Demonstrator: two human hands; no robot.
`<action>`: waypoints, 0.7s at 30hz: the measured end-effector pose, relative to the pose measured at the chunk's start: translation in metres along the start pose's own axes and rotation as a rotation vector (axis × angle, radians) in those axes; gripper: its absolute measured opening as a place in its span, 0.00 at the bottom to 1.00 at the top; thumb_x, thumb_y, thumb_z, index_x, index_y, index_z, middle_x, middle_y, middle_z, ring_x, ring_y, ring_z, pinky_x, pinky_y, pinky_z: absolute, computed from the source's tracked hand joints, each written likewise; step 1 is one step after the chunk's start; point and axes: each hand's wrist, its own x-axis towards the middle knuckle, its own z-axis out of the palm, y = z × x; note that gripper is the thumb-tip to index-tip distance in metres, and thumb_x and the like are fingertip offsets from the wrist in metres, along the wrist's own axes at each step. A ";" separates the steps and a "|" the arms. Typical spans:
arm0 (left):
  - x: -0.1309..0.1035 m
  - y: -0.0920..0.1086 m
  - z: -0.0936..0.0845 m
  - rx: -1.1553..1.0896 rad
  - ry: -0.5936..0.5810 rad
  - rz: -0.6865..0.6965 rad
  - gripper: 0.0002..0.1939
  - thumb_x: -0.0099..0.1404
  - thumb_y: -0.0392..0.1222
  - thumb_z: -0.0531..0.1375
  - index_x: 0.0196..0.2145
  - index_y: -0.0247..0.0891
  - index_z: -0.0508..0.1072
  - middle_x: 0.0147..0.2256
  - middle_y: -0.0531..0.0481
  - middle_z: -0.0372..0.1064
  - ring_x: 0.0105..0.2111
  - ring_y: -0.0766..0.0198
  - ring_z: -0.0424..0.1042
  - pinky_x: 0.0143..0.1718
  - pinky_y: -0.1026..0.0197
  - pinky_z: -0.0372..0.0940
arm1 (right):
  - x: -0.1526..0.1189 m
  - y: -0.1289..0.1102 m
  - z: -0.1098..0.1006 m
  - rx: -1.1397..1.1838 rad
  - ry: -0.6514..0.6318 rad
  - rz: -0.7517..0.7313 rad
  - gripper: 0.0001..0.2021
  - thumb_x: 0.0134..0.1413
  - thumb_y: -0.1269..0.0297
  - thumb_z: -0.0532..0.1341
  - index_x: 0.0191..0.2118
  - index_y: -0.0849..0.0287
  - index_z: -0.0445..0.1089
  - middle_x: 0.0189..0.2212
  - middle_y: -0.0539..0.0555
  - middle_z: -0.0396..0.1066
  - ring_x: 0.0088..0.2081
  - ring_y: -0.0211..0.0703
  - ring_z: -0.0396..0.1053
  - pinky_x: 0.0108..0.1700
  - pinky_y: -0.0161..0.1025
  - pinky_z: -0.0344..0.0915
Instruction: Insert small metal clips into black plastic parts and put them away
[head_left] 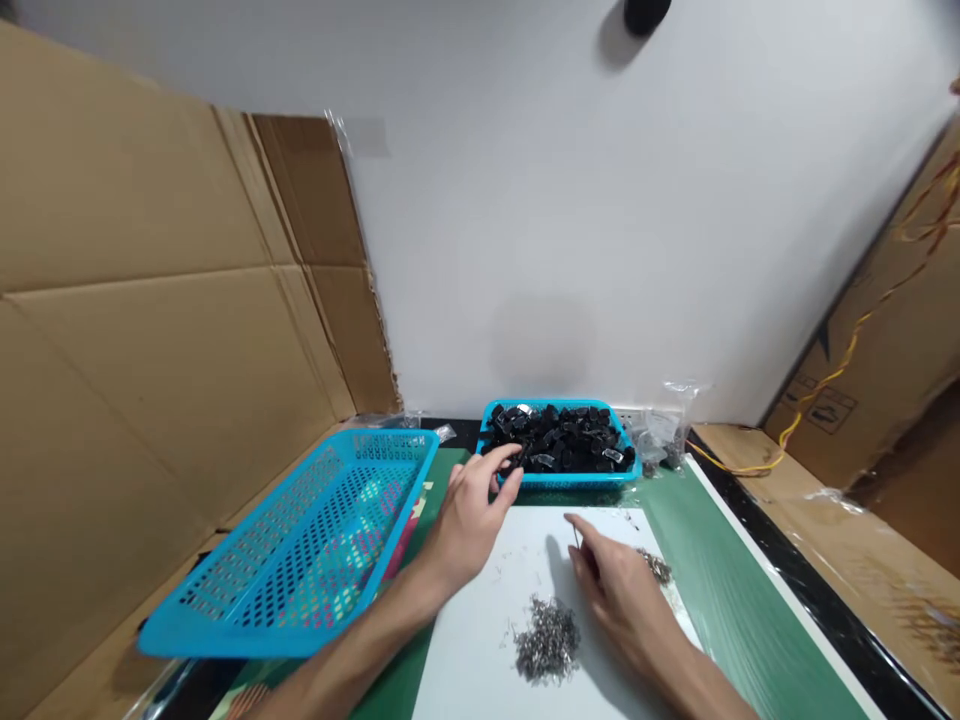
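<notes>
My left hand [469, 515] is at the near left corner of a blue basket [577, 481] full of small black plastic parts [562, 435]. Its thumb and index finger close around what looks like one such black part, mostly hidden by the fingers. Over a white board [480, 610], my right hand [619, 580] is closed, with a thin metal pin [576, 536] showing at its fingertips. A heap of small silvery metal pieces [547, 640] lies on the board to the left of that hand. Another small metal heap [655, 566] is partly hidden behind it.
On the left stands a larger blue perforated basket [300, 640]. Clear plastic bags [664, 435] sit right of the black parts. Cardboard walls [150, 250] flank the green mat [735, 560], and a yellow-red twisted wire [847, 365] runs down the right side.
</notes>
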 end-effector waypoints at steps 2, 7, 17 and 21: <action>0.035 0.000 -0.005 0.085 -0.035 -0.030 0.21 0.76 0.49 0.57 0.61 0.40 0.75 0.40 0.45 0.80 0.42 0.53 0.78 0.52 0.48 0.69 | -0.002 -0.006 0.000 -0.037 -0.067 -0.010 0.25 0.74 0.64 0.47 0.68 0.61 0.67 0.42 0.61 0.83 0.40 0.53 0.81 0.41 0.41 0.67; 0.104 0.001 0.002 0.139 -0.164 0.052 0.16 0.75 0.49 0.58 0.51 0.39 0.81 0.47 0.42 0.82 0.49 0.48 0.78 0.58 0.46 0.62 | -0.002 -0.019 -0.008 -0.147 -0.146 -0.066 0.24 0.73 0.66 0.49 0.68 0.57 0.67 0.43 0.60 0.83 0.44 0.55 0.80 0.42 0.40 0.65; 0.122 0.001 0.022 0.146 -0.337 0.195 0.15 0.75 0.46 0.56 0.47 0.42 0.82 0.51 0.45 0.82 0.52 0.48 0.77 0.62 0.46 0.60 | 0.002 -0.016 -0.009 -0.232 -0.188 -0.156 0.20 0.72 0.69 0.52 0.64 0.56 0.67 0.42 0.58 0.82 0.42 0.52 0.79 0.39 0.39 0.60; 0.116 -0.002 0.013 0.109 -0.281 0.186 0.19 0.76 0.45 0.51 0.54 0.42 0.80 0.57 0.46 0.79 0.57 0.50 0.75 0.63 0.49 0.63 | 0.002 -0.013 -0.003 -0.261 -0.211 -0.145 0.17 0.71 0.70 0.54 0.60 0.55 0.69 0.41 0.56 0.82 0.41 0.52 0.79 0.37 0.40 0.57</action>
